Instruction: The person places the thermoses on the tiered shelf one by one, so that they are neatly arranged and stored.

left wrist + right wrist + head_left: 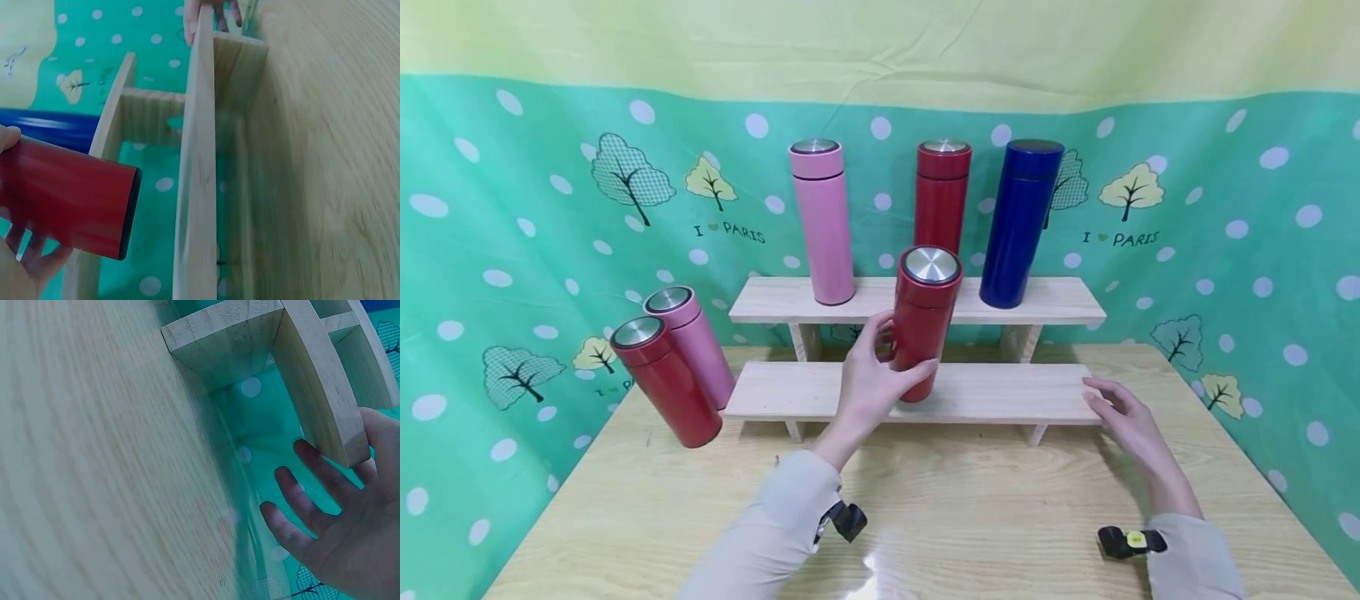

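My left hand (872,379) grips a red thermos bottle (925,321) with a silver lid. The bottle is upright above the lower board of a two-step wooden shelf (1000,392); in the left wrist view a gap separates its black base from that board. At the lower board's right end, my right hand (1123,417) holds the edge between thumb and index finger, the other fingers (297,494) spread below. On the upper board stand a pink bottle (823,225), another red bottle (942,200) and a blue bottle (1021,225).
Left of the shelf, a red bottle (670,383) and a pink bottle (700,350) stand close together on the wooden table (955,508). A green dotted curtain (880,167) hangs behind and at both sides.
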`<move>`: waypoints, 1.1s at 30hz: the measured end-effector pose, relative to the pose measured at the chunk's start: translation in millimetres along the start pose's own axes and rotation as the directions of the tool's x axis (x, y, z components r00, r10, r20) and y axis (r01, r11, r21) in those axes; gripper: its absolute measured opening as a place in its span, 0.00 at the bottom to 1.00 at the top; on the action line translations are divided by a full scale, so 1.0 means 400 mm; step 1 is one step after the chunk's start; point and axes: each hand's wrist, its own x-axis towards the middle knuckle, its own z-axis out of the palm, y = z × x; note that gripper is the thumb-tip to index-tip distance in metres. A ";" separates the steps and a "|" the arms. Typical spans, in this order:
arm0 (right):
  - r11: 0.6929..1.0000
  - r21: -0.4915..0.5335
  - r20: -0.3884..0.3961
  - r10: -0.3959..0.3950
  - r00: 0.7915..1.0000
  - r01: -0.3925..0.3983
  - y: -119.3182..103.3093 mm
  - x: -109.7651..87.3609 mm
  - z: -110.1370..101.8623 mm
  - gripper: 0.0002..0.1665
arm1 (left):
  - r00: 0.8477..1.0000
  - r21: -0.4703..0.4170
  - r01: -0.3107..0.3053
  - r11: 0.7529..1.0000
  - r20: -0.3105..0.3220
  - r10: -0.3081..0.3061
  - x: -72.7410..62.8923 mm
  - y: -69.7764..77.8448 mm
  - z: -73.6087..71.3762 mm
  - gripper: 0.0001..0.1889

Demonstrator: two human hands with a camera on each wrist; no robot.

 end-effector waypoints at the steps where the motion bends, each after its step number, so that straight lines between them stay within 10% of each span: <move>1: 1.000 -0.002 -0.003 -0.003 1.000 0.003 0.000 -0.001 0.000 0.39 | 1.000 0.000 0.004 1.000 0.010 -0.004 0.002 -0.001 0.008 0.37; 33: 0.999 -0.037 -0.040 -0.017 0.999 0.016 0.004 -0.003 0.010 0.38 | 0.988 -0.038 0.101 0.994 0.125 -0.095 0.024 0.031 0.242 0.38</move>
